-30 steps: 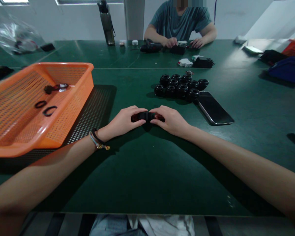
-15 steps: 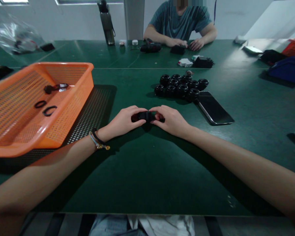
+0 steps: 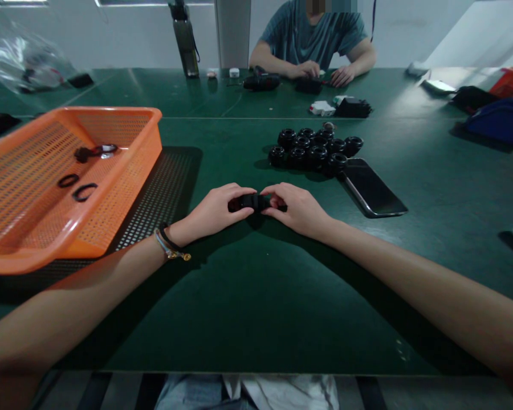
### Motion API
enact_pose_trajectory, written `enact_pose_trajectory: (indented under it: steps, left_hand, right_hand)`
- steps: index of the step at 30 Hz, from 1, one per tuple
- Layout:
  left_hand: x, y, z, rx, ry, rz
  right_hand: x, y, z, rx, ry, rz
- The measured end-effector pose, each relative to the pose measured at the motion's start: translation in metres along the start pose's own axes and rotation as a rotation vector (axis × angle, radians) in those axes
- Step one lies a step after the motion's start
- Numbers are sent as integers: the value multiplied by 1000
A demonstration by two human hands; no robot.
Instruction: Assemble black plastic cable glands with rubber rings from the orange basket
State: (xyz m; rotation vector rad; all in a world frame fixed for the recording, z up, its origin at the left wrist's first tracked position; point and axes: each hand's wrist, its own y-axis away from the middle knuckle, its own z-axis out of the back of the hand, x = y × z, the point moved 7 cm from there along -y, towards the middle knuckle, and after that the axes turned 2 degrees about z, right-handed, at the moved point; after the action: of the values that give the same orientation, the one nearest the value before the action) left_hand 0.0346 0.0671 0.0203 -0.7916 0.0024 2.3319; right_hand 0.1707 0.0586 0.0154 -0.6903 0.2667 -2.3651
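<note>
Near the middle of the green table (image 3: 256,296), a small black part (image 3: 253,201) is pinched between my two hands. My left hand (image 3: 218,209) grips its left end, thumb below and fingers above. On the other end, my right hand (image 3: 297,209) closes thumb and fingertips around it. Fingers hide much of the part, so its exact kind is unclear. Beyond my right hand stands a cluster of several glossy black round pieces with holes in their tops (image 3: 317,155). A black smartphone (image 3: 374,188) lies beside them on the right.
At left, an orange perforated basket (image 3: 79,236) holds black rings (image 3: 84,192) and a wired connector (image 3: 94,151). Across the table, a person (image 3: 312,40) handles a dark object. A bottle (image 3: 184,42), a power drill (image 3: 261,80) and a blue bin (image 3: 500,121) stand farther back.
My hands and the black part stay almost where they were. Across the table, the other person's hand on the left has lifted slightly over the dark object.
</note>
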Motion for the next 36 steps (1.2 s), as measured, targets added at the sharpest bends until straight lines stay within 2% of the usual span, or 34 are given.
enact_pose_trajectory:
  steps: [36]
  left_hand:
    - [1,0,0,-15,13,-13]
  right_hand:
    - [1,-2,-1,66,43,-13]
